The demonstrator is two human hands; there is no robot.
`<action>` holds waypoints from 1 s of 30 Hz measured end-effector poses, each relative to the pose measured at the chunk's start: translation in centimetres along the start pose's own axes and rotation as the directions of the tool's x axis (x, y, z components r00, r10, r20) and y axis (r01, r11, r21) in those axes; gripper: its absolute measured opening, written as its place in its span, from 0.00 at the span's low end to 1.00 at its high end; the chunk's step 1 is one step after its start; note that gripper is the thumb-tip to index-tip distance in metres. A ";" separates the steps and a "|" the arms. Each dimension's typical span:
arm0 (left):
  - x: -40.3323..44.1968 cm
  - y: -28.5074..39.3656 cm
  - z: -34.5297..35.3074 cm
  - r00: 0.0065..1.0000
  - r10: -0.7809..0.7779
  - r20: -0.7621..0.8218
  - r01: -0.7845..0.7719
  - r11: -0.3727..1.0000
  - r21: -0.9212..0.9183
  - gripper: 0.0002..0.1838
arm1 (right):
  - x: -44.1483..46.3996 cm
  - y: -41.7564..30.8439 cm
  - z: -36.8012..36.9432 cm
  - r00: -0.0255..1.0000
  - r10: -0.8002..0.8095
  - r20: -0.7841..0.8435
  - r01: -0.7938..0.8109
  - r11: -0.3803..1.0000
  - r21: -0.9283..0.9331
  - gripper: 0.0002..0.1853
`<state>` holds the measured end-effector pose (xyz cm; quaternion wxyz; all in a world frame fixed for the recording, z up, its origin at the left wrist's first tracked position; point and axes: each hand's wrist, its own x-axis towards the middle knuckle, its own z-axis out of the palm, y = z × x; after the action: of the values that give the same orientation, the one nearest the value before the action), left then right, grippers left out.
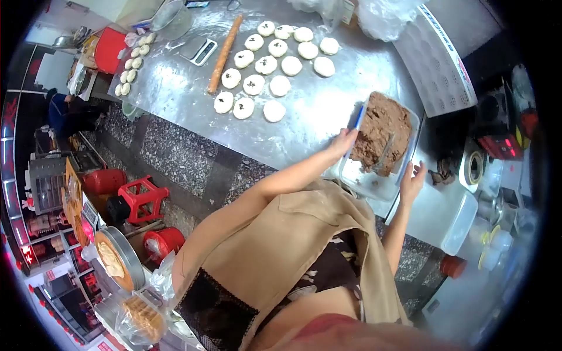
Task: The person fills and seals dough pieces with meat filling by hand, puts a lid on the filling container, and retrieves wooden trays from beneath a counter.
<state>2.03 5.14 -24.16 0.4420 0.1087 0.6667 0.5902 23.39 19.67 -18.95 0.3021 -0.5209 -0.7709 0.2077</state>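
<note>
A clear plastic tub (374, 186) holds brown, paste-like filling (383, 126) and stands at the right end of the metal table. Its near end is bare of filling. A narrow, flat tool (386, 153) lies stuck in the filling. My left hand (345, 142) grips the tub's left side, by a blue strip (359, 116) along the rim. At the tub's right side is my right hand (412, 180), fingers apart; whether it touches the wall I cannot tell. Several round dough pieces (280, 86) lie in rows left of the tub, some with dark specks on top.
A wooden rolling pin (225, 55) and a small scale (199, 51) lie on the metal table (175, 96). More dough balls (132, 63) line its far left end. A white dimpled tray (436, 70) leans at the right. A red stool (143, 199) and another person (61, 111) are at left.
</note>
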 end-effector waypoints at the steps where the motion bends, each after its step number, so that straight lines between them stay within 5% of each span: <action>1: 1.3 -1.0 0.2 0.989 -0.129 0.069 0.131 0.991 -0.026 0.29 | -0.3 3.4 0.6 0.999 0.042 0.001 -0.041 0.992 -0.119 0.25; 2: 2.3 -1.7 0.1 0.982 -0.095 0.162 0.123 0.977 -0.172 0.28 | -0.3 4.4 0.2 0.920 0.247 0.304 -0.285 0.955 0.086 0.26; 3: 0.1 1.7 -0.4 0.958 -0.091 0.273 0.167 0.949 -0.267 0.29 | 0.1 5.1 -0.5 0.738 0.347 0.579 -0.553 0.803 0.224 0.28; 4: -0.1 2.9 -0.6 0.934 -0.214 0.287 0.278 0.938 -0.205 0.31 | -0.2 4.3 -1.1 0.622 0.373 0.688 -0.692 0.674 0.259 0.28; 5: -0.2 2.4 -0.5 0.955 -0.159 0.251 0.207 0.963 -0.175 0.34 | -1.1 2.6 -1.0 0.640 0.404 0.654 -0.727 0.593 0.345 0.26; 6: 0.1 1.7 -1.3 0.915 -0.164 0.368 0.243 0.953 -0.180 0.37 | -1.6 3.7 -0.4 0.809 0.152 0.568 -0.458 0.769 0.447 0.24; 7: -2.3 4.8 0.0 0.929 -0.229 0.292 0.293 0.935 -0.199 0.36 | -1.2 4.8 0.5 0.752 0.212 0.624 -0.526 0.763 0.374 0.24; 8: -1.1 1.9 -0.7 0.956 -0.116 0.269 0.187 0.949 -0.254 0.34 | -0.3 4.2 0.4 0.656 0.309 0.688 -0.630 0.726 0.275 0.25; 9: -0.4 0.7 -1.4 0.936 -0.185 0.300 0.281 0.906 -0.318 0.30 | -0.4 3.7 0.3 0.643 0.407 0.649 -0.712 0.631 0.310 0.26; 10: 0.4 -0.6 -2.0 0.937 -0.232 0.260 0.313 0.889 -0.335 0.25 | -0.1 2.0 -1.7 0.562 0.387 0.732 -0.822 0.361 0.440 0.26; 11: 2.2 -2.4 -3.3 0.937 -0.204 0.285 0.305 0.874 -0.378 0.24 | -0.1 3.3 -1.0 0.611 0.283 0.740 -0.789 0.300 0.536 0.25; 13: 0.3 1.5 -2.3 0.868 -0.330 0.371 0.458 0.822 -0.339 0.26 | 0.0 3.9 -0.2 0.661 0.375 0.650 -0.701 0.618 0.355 0.27; 16: 1.0 2.9 -0.9 0.906 -0.213 0.365 0.313 0.919 -0.241 0.34 | 0.0 1.8 -1.9 0.724 0.357 0.590 -0.631 0.688 0.359 0.29; 18: -0.2 4.4 0.8 0.896 -0.014 0.443 0.213 0.890 -0.404 0.36 | -0.7 2.0 0.0 0.783 0.399 0.478 -0.581 0.745 0.329 0.32; 21: -1.4 4.7 2.4 0.902 -0.121 0.414 0.282 0.891 -0.355 0.39 | -1.5 1.9 0.8 0.793 0.463 0.396 -0.591 0.741 0.317 0.34; 24: -3.0 2.6 4.2 0.907 -0.094 0.411 0.267 0.883 -0.387 0.38 | -2.3 3.0 -1.7 0.727 0.534 0.431 -0.664 0.707 0.244 0.34; 30: -6.8 -1.1 12.8 0.907 -0.063 0.416 0.228 0.905 -0.360 0.36 | -3.9 10.7 -8.7 0.789 0.574 0.219 -0.610 0.773 0.173 0.27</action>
<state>15.64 9.19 -20.92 0.6235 0.0814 0.4353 0.6443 37.66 20.08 -20.33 0.2202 -0.6803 -0.5577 0.4216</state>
